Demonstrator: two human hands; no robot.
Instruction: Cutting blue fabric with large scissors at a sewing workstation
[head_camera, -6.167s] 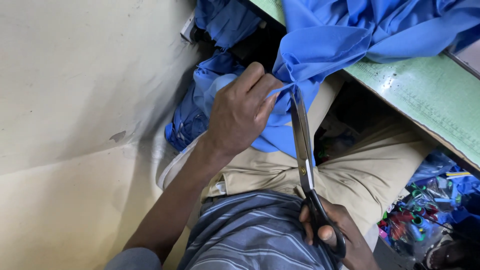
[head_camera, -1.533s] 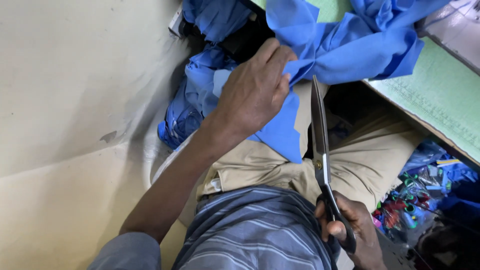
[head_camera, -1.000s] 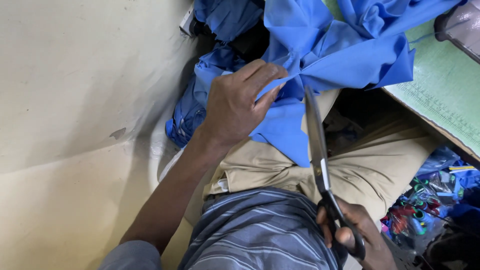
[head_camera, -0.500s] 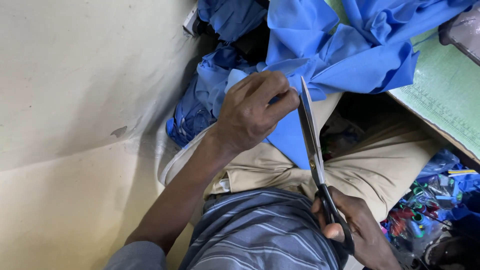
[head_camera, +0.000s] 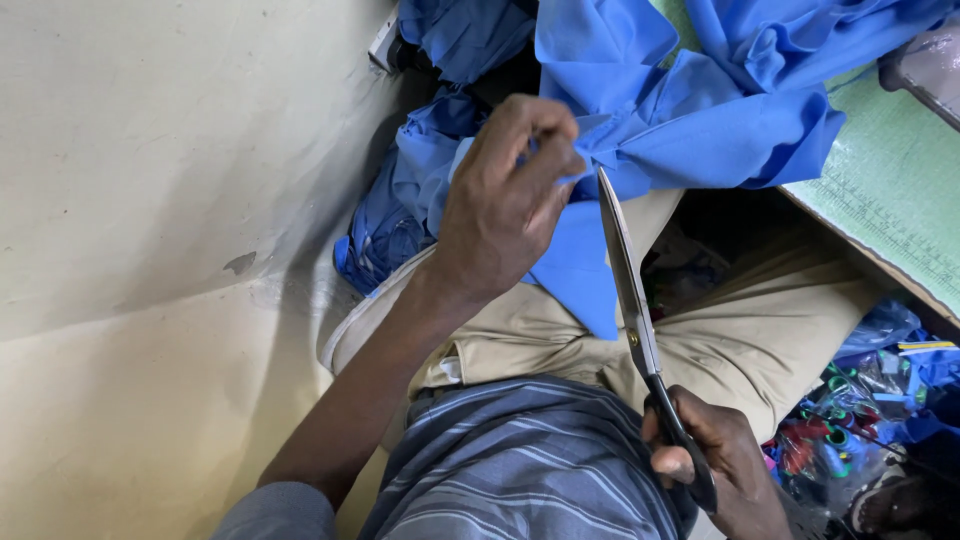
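Note:
My left hand (head_camera: 505, 200) pinches a fold of bright blue cloth (head_camera: 690, 110) that hangs from the green table edge over my lap. My right hand (head_camera: 715, 470) grips the black handles of long steel scissors (head_camera: 630, 300). Their blades point up and away, with the tip touching the cloth just right of my left fingers. A pointed flap of the blue cloth (head_camera: 580, 280) hangs down between the two hands onto my tan trousers (head_camera: 760, 340).
A green cutting mat (head_camera: 890, 190) covers the table at the right. More blue fabric (head_camera: 400, 200) is heaped by the cream wall (head_camera: 160, 200) at the left. A clear bag of coloured thread spools (head_camera: 850, 430) lies at the lower right.
My left hand has shifted its pinch higher and rightward on the cloth. The scissors have stayed nearly upright beside it, their tip now at the fold.

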